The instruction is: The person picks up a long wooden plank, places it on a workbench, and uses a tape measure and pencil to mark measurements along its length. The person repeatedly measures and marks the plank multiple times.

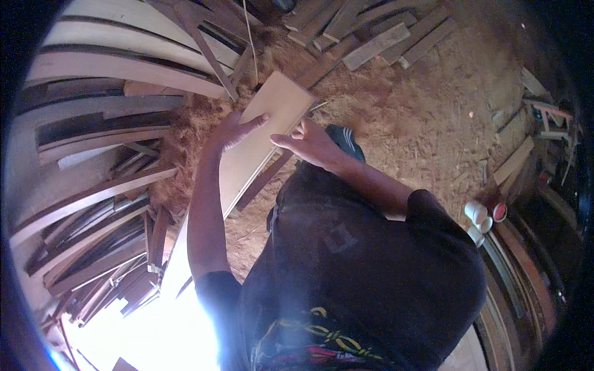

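A long, pale wooden board (276, 99) runs slantwise in front of my body, its squared end pointing away from me. My left hand (235, 132) grips its left edge, thumb lying across the flat face and fingers out of sight at the edge or underneath. On the opposite edge, my right hand (309, 145) is closed around the board, with the thumb on or beside the face and the fingers curled at the side. The near part of the board passes beside my left forearm and fades into bright glare.
Stacked planks (117, 65) fill the left side. Loose wood offcuts (376, 46) lie at the far side on a floor covered in sawdust (427, 123). White containers (476, 213) and a red-rimmed one (500, 212) stand at the right near more long boards (526, 266).
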A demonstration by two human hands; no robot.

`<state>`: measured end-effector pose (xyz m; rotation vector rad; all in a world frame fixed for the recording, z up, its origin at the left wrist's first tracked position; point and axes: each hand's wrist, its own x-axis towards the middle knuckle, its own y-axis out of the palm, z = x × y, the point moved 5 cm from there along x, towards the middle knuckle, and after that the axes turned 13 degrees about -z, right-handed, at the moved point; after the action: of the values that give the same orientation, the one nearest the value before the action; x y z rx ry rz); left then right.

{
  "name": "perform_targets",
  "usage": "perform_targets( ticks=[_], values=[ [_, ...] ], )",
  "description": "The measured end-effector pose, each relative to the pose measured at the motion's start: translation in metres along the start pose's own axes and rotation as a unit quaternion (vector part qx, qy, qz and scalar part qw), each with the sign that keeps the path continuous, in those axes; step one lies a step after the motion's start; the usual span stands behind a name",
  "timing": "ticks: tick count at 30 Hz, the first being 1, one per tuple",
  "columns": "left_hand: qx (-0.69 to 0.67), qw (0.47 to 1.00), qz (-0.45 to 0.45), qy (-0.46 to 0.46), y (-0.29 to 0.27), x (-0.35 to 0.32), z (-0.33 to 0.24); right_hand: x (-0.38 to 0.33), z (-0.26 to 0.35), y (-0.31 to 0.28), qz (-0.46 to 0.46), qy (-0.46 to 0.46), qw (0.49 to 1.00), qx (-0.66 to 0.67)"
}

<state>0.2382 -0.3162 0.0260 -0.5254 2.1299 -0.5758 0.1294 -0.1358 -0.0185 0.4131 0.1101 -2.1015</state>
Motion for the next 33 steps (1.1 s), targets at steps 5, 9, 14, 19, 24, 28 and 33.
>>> perform_targets(
  ticks=[5,9,14,19,24,28,33],
  values=[
    [0.026,0.999,-0.012,-0.019,-0.003,0.003,0.005,0.000,-0.002,-0.008,0.003,0.019,0.994,-0.109],
    [0.007,1.000,-0.015,0.023,-0.002,0.005,0.005,0.002,0.003,-0.005,-0.033,-0.040,0.997,-0.052],
    [-0.033,0.999,-0.010,0.010,-0.001,0.002,0.005,0.002,0.001,-0.011,-0.022,-0.008,0.995,-0.095],
    [-0.038,0.999,0.008,0.015,-0.002,0.007,0.006,0.004,0.014,-0.013,0.002,-0.014,0.992,-0.129],
    [-0.049,0.999,0.001,0.022,-0.002,0.008,0.006,0.001,0.027,-0.020,0.023,0.006,0.988,-0.153],
    [-0.065,0.997,-0.009,0.028,-0.001,0.004,0.000,0.001,0.016,-0.018,0.049,0.049,0.988,-0.140],
    [-0.073,0.994,-0.079,0.036,-0.001,-0.006,0.001,0.005,0.004,-0.035,0.007,0.024,0.992,-0.124]
  ],
)
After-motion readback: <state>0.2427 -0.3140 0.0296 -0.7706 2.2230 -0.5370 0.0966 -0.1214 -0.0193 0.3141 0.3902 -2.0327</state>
